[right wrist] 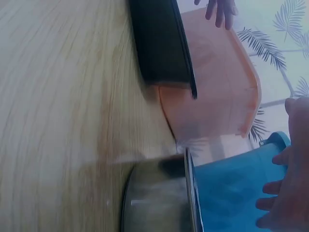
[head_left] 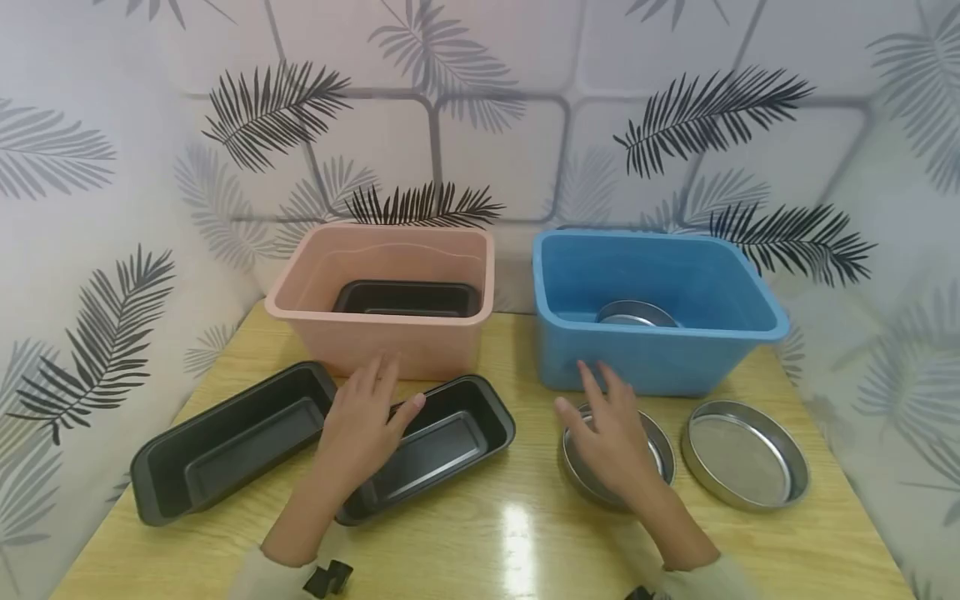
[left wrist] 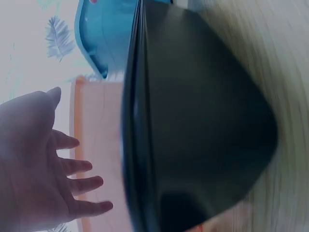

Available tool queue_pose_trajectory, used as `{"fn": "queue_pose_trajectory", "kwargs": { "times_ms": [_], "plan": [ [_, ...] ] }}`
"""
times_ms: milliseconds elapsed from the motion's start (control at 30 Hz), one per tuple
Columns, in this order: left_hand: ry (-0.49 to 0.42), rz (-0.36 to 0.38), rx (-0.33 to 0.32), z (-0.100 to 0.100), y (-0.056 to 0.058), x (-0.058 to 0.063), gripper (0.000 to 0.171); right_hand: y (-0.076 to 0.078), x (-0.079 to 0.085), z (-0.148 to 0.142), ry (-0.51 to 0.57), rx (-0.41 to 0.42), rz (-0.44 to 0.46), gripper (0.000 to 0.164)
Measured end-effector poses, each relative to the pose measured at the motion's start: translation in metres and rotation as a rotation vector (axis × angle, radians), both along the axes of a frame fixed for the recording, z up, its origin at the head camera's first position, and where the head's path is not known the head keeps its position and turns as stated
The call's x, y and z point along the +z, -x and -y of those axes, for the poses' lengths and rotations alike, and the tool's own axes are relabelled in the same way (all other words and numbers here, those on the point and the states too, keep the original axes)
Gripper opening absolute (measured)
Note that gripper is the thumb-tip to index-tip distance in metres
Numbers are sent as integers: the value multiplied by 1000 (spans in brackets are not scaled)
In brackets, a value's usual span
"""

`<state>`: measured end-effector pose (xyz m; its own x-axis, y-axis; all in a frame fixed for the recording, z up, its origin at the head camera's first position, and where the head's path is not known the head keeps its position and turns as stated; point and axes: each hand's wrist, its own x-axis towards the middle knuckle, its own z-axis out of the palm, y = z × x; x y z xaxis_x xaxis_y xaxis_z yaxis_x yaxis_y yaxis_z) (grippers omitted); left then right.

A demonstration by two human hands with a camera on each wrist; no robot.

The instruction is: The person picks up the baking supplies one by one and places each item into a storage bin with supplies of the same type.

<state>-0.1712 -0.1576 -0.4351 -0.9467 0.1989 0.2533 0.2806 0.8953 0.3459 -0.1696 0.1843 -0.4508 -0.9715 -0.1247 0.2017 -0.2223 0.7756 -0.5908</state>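
My left hand (head_left: 363, 425) hovers with spread fingers above a black loaf pan (head_left: 442, 446) on the table, in front of the pink bin (head_left: 390, 337). In the left wrist view that hand (left wrist: 34, 164) holds nothing, and the dark pan (left wrist: 203, 116) fills the middle. My right hand (head_left: 611, 433), fingers extended, is over a round metal cake pan (head_left: 656, 437) in front of the blue bin (head_left: 622, 358). The right wrist view shows that hand (right wrist: 289, 188) beside the blue bin, above the rim of the round pan (right wrist: 154, 198).
Another black loaf pan (head_left: 240, 437) lies at the left, and a second round pan (head_left: 746, 454) at the right. Inside the pink bin is a dark pan (head_left: 405, 298); a round pan (head_left: 637, 313) sits in the blue bin. A patterned wall (head_left: 517, 158) stands behind the wooden table (head_left: 517, 500).
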Motion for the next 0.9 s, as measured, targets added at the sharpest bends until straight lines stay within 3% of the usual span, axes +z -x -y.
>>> {"fn": "queue_pose_trajectory", "kwargs": {
  "times_ms": [167, 367, 600, 900],
  "plan": [
    [-56, -9, 29, 18, 3, 3, 75, 3, 5, 15, 156, 53, 107, 72],
    [-111, 73, 68, 37, 0, 9, 75, 17, 14, 39, 294, 94, 154, 71],
    [-177, 112, 130, 64, -14, 10, 73, 47, 29, 66, 367, 111, 157, 69],
    [-223, 122, 246, 110, -37, 5, 71, 84, 41, 88, 562, 157, 142, 71]
  ]
}}
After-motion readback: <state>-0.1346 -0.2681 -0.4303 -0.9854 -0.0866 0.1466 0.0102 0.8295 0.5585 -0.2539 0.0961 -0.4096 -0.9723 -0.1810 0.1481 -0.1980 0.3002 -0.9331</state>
